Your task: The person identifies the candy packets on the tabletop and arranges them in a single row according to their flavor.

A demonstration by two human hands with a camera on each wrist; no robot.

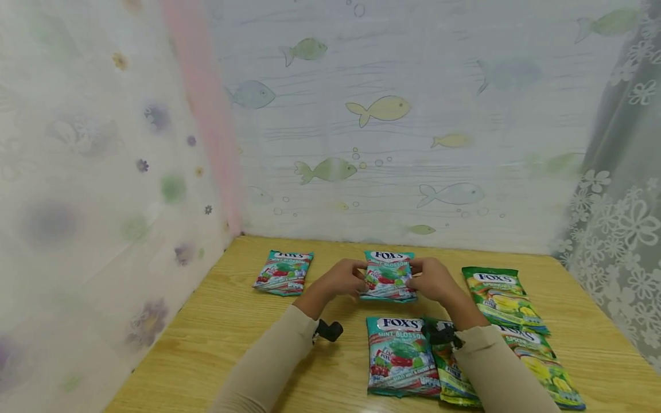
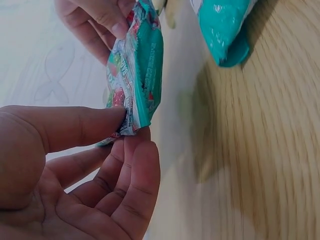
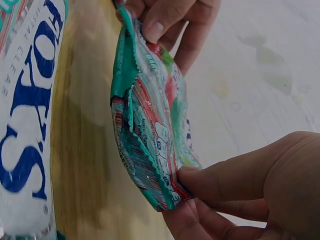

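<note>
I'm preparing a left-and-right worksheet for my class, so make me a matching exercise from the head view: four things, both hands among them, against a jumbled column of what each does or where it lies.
Things
1. Left hand
2. Right hand
3. Farthest-back green-and-yellow packet
4. Leftmost teal packet

Places and states
A. Lies to the right of both hands
B. Grips the right edge of the held teal packet
C. Lies to the left of both hands
D. Grips the left edge of the held teal packet

Right pairs: 1-D, 2-B, 3-A, 4-C
</note>
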